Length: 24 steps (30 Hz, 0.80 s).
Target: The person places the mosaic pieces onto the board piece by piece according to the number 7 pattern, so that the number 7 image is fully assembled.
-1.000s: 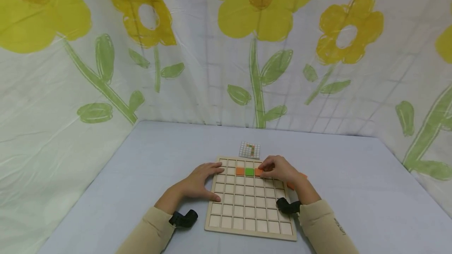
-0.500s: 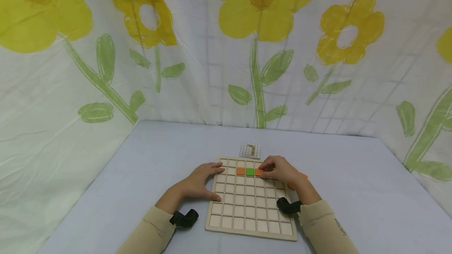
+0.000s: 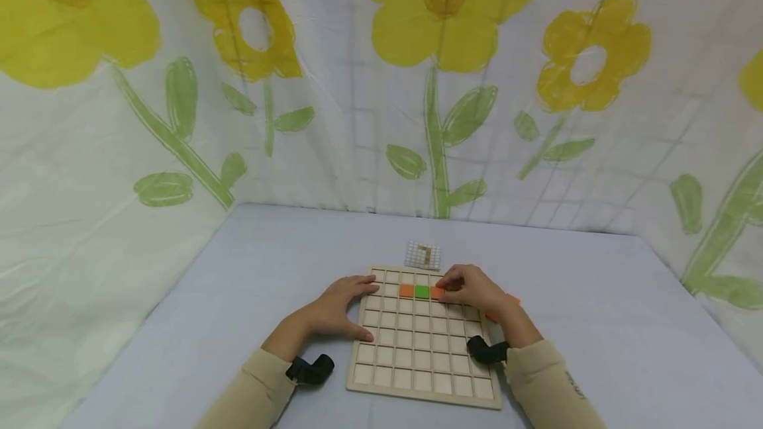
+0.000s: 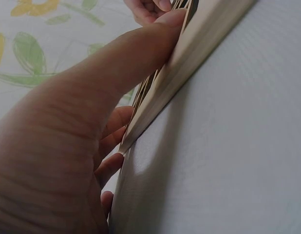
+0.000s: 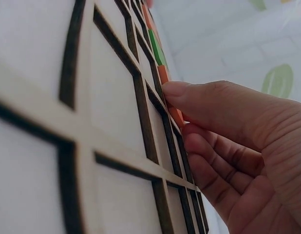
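A wooden grid board (image 3: 422, 338) lies on the table with square recesses. In its second row from the far side sit an orange tile (image 3: 406, 291), a green tile (image 3: 422, 292) and another orange tile (image 3: 437, 292). My right hand (image 3: 473, 286) is at the right end of this row, thumb and fingers pinching orange there; in the right wrist view orange (image 5: 177, 117) shows beneath the thumb. Whether that is one tile or two is hidden. My left hand (image 3: 335, 306) rests on the board's left edge, thumb and fingers spread, fingertips on the rim.
A small card (image 3: 422, 255) printed with a coloured grid lies just beyond the board. More orange tiles (image 3: 512, 298) lie right of the board, partly behind the right forearm. A flower-printed curtain (image 3: 334, 118) stands behind the pale table (image 3: 286, 243).
The head view has shifted very slightly. Both hands, the board and the tiles keep their places.
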Tool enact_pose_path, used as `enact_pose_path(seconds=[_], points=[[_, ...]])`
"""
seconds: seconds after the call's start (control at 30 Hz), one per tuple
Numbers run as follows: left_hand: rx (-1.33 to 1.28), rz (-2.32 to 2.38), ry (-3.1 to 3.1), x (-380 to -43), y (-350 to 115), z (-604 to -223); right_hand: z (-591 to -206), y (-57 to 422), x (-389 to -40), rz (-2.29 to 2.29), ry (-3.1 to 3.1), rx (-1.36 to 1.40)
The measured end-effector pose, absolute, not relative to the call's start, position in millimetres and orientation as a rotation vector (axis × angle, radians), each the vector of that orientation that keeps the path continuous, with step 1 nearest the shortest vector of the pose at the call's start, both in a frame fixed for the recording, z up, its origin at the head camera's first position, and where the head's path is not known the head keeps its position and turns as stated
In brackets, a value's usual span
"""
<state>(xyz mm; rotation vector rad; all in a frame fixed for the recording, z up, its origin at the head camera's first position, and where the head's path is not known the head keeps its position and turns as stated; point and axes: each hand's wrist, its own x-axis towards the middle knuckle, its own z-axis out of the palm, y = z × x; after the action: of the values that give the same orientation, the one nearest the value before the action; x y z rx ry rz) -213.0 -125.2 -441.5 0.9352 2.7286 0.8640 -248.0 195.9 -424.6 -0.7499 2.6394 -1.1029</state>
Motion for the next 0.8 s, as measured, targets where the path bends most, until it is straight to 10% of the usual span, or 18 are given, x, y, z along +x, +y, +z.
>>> enact_pose_path(seconds=[0.8], points=[[0.936, 0.861, 2.724, -212.7, -124.9, -442.0, -413.8, 200.4, -246.3, -1.099, 2.582, -0.719]])
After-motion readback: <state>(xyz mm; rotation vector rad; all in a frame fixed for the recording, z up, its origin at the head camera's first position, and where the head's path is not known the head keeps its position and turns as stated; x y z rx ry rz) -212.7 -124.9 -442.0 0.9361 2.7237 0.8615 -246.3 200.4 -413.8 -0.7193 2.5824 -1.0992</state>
